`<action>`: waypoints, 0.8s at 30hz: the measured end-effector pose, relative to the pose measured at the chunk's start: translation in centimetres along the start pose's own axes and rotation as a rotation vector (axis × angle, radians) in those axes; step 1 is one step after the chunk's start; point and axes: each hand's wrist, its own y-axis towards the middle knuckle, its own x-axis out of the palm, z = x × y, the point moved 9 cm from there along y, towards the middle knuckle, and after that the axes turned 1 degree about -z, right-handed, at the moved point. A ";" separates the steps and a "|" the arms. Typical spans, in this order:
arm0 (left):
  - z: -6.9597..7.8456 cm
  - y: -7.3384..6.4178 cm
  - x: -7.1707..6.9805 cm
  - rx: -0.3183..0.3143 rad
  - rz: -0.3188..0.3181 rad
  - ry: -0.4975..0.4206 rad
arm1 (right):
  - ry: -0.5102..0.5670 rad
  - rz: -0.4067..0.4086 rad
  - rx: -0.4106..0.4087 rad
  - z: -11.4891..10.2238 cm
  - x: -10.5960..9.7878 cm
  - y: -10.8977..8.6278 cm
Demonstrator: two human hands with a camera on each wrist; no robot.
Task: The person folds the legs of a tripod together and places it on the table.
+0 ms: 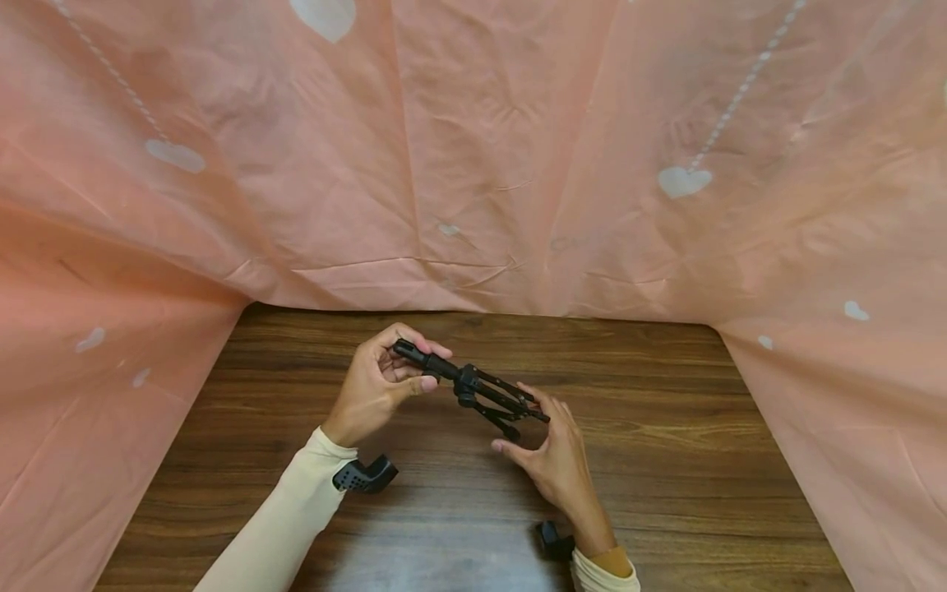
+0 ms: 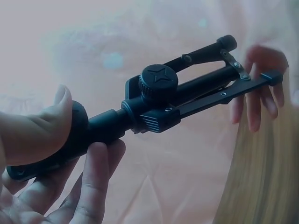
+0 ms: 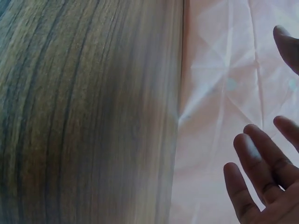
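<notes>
A small black tripod [image 1: 466,380] is held above the table, tilted with its legs toward the right. My left hand [image 1: 370,395] grips its handle end, thumb on one side and fingers underneath. In the left wrist view, a round knob [image 2: 159,84] with a star mark sits at the hub. Its legs [image 2: 219,97] are partly spread, with small metal braces between them. Beside the leg ends is my right hand [image 1: 558,460], its thumb and fingers apart; whether a fingertip touches a leg cannot be told. The right wrist view shows loosely extended fingers [image 3: 254,156] without the tripod.
Below the hands lies a brown wood-grain table [image 1: 666,460]. Pink cloth [image 1: 481,164] with pale hearts hangs along its back and both sides. Black camera mounts are worn on the left wrist [image 1: 366,475] and the right wrist [image 1: 555,541].
</notes>
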 end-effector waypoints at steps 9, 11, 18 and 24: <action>-0.3 -0.4 -0.7 -0.022 0.025 -0.068 | 0.084 0.040 -0.044 -0.7 -0.7 0.1; -0.5 -0.5 -0.8 -0.032 0.029 -0.079 | 0.104 0.037 -0.055 -0.8 -0.7 0.1; -1.4 -1.1 -1.5 -0.066 0.039 -0.078 | 0.236 0.005 -0.046 -0.6 -0.7 0.1; -2.2 -1.6 -2.3 -0.107 0.045 -0.042 | 0.414 -0.042 -0.042 -0.9 -0.7 0.1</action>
